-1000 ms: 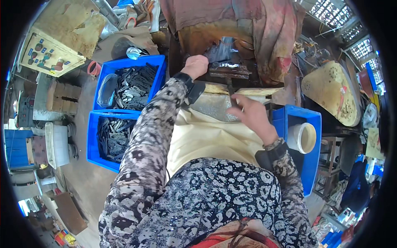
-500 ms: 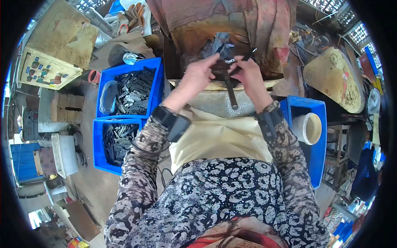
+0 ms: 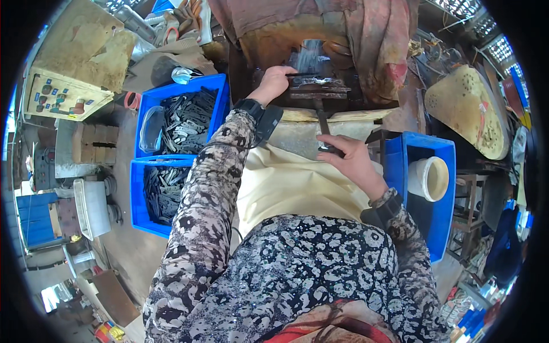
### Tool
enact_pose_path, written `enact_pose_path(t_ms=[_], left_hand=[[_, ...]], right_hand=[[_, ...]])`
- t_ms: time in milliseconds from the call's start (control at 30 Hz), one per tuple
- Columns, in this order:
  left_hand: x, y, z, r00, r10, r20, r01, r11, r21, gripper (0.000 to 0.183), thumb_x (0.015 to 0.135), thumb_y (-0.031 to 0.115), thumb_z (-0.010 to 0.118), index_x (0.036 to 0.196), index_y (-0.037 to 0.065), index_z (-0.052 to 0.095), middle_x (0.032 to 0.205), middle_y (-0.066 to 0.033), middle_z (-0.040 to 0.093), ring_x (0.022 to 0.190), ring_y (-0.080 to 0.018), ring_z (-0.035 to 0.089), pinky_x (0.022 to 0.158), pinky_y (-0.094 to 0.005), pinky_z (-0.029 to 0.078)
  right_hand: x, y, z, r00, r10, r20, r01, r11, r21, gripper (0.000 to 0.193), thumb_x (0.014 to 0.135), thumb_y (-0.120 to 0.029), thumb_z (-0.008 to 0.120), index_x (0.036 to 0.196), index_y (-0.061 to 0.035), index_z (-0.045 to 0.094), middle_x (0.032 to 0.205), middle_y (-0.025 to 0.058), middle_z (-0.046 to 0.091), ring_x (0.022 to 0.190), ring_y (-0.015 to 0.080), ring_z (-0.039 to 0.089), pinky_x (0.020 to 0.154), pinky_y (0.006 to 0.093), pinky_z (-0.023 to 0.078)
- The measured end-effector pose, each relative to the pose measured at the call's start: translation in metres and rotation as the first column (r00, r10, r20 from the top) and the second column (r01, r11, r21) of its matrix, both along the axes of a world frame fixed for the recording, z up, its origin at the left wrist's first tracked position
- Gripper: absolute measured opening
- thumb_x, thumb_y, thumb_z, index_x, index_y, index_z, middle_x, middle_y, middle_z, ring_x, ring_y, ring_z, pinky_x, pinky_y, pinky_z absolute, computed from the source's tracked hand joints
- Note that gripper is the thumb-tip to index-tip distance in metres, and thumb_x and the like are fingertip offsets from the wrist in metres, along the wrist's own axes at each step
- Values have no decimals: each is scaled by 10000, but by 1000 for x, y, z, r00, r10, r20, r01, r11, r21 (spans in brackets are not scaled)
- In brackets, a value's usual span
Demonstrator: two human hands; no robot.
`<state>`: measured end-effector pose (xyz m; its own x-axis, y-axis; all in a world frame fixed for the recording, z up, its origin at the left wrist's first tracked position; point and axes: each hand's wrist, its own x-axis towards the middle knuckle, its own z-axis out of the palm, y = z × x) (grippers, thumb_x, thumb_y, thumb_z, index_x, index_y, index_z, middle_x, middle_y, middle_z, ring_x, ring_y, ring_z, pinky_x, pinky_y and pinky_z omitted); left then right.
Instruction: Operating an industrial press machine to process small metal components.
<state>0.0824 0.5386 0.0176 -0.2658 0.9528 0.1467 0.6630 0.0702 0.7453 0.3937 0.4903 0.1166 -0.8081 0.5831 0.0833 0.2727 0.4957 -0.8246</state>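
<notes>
My left hand [image 3: 271,86] is closed at the left end of a thin dark metal strip [image 3: 303,75]. The strip lies over a dark, wet metal rest [image 3: 320,93], where a stream of water [image 3: 310,54] runs down behind it. From this rest a brown metal bar handle [image 3: 322,121] sticks out toward me. My right hand [image 3: 353,162] is closed around the near end of the handle, fingers above and thumb below. Something dark shows between those fingers; whether it is the bar's end or a separate piece is unclear.
Two blue crates [image 3: 184,157] of dark metal pieces stand at left. Another blue crate [image 3: 404,171] with a white bucket [image 3: 428,179] is at right. Cloths [image 3: 377,46] hang over the rusty housing. A control box [image 3: 68,94] stands far left.
My right hand has come down from the metal rest to the near end of the bar handle. My left hand has shifted slightly left and up, away from the middle of the rest.
</notes>
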Motion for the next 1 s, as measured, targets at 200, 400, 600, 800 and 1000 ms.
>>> enact_pose_path(t_ms=[200, 400, 600, 800, 1000], left_hand=[[2, 3, 3, 982, -134, -136, 126, 990, -64, 420, 763, -8, 479, 1087, 149, 694, 1039, -174, 659, 990, -336, 622, 875, -399, 487], [5, 7, 14, 913, -214, -348, 179, 975, -131, 454, 759, -46, 506, 1125, 156, 680, 1063, -162, 653, 999, -347, 611, 883, -378, 481], [1, 6, 13, 897, -229, -379, 166, 967, -192, 429, 772, -14, 514, 1117, 177, 685, 1056, -156, 657, 993, -338, 616, 878, -386, 485], [1, 4, 24, 875, -277, -397, 177, 946, -270, 435, 807, 49, 522, 1157, 261, 669, 1069, -125, 665, 999, -324, 621, 873, -402, 492], [2, -24, 51, 895, -210, -392, 146, 972, -186, 380, 804, 109, 550, 1161, 189, 655, 1070, -144, 662, 1012, -329, 618, 887, -418, 485]], right_hand=[[-2, -1, 2, 999, 21, -32, -15, 984, 180, 304, 751, -223, 750, 1028, -116, 685, 732, 107, 608, 618, 299, 596, 544, 373, 470], [-3, -4, 3, 1000, 28, 9, -30, 944, 328, 296, 762, -182, 728, 1049, -138, 670, 707, 90, 582, 618, 310, 594, 543, 394, 478], [-5, -9, 1, 1000, -10, 3, 8, 903, 430, 271, 769, -178, 720, 1027, -154, 643, 697, 78, 557, 588, 299, 590, 513, 388, 475], [-11, -13, 0, 999, -23, -23, 31, 872, 489, 261, 736, -70, 710, 989, -99, 657, 678, 86, 559, 576, 279, 594, 506, 365, 475], [-11, -7, 0, 1000, -10, -19, 18, 875, 483, 282, 730, -48, 697, 1006, -83, 654, 763, 83, 633, 613, 241, 634, 533, 329, 501]])
